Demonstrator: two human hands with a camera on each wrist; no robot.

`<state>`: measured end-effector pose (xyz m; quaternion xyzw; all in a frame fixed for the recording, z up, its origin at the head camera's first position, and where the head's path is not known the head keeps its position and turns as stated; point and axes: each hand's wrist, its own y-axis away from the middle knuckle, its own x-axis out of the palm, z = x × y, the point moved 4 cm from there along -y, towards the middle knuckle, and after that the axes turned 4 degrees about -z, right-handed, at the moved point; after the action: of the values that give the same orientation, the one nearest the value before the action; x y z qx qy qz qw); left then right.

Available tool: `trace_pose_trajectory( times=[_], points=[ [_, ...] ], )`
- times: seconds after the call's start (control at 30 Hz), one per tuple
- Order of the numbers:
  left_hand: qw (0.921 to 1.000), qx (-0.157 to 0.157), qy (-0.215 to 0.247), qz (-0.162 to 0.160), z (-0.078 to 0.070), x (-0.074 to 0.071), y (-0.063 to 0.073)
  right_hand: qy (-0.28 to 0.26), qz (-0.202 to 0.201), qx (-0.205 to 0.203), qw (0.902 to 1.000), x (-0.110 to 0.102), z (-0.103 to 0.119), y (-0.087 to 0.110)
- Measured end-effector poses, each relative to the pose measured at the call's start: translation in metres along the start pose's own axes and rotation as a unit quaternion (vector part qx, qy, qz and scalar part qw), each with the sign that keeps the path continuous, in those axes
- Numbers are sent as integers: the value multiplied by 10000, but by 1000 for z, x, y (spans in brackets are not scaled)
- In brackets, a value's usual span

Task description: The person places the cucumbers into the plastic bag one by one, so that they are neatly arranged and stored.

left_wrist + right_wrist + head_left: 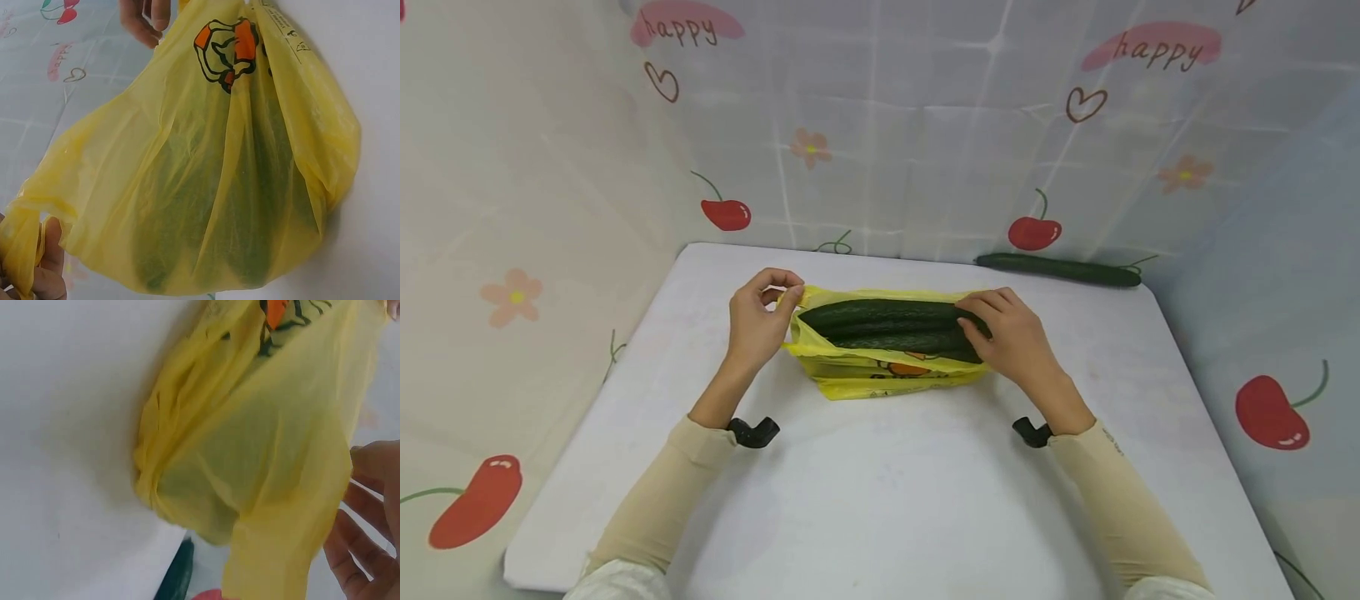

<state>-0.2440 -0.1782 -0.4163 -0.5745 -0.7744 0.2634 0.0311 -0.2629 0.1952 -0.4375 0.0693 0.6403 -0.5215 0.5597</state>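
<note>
A thin yellow plastic bag (820, 367) lies on the table with its mouth spread upward. Dark green cucumbers (880, 323) lie side by side inside it, showing through the plastic in the left wrist view. At the bag's left end my left hand (763, 321) pinches the gathered plastic; its fingers (50, 275) are partly covered by the bag in its wrist view. My right hand (1011, 337) is at the other end, over the cucumbers' ends. Its bent, spread fingers (356, 550) lie against the bag's edge, part of them behind the plastic.
Another cucumber (1060, 270) lies at the back right edge of the white table (880, 500). Behind and beside the table hang pale curtains (910, 150) printed with cherries, flowers and hearts. A black wrist mount (754, 432) sticks out from the left sleeve.
</note>
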Motion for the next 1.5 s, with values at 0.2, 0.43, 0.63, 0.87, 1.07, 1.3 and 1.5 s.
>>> trace_pose_trajectory(
  times=[0.2,0.43,0.63,0.87,1.07,1.3,1.5],
  points=[
    [10000,-27,18,6,-19,0,2,-293,-118,754,9967,-17,-47,0],
    [10000,2,-34,45,4,1,-2,-370,-9,1964,9798,-40,-134,7],
    [10000,17,-80,42,10,-5,0,-655,229,2690,9606,-47,-201,22],
    [9996,-4,-249,103,10,-13,5,-565,1124,3491,9286,-25,-239,49],
    [9995,-78,-292,131,10,-11,7,-217,1607,3468,9238,-17,-252,58],
    [9996,-29,-211,182,7,-5,3,-21,2166,3380,9159,-18,-268,62],
    [9997,18,-177,165,8,-3,-1,68,2181,3371,9158,-18,-275,61]
  ],
)
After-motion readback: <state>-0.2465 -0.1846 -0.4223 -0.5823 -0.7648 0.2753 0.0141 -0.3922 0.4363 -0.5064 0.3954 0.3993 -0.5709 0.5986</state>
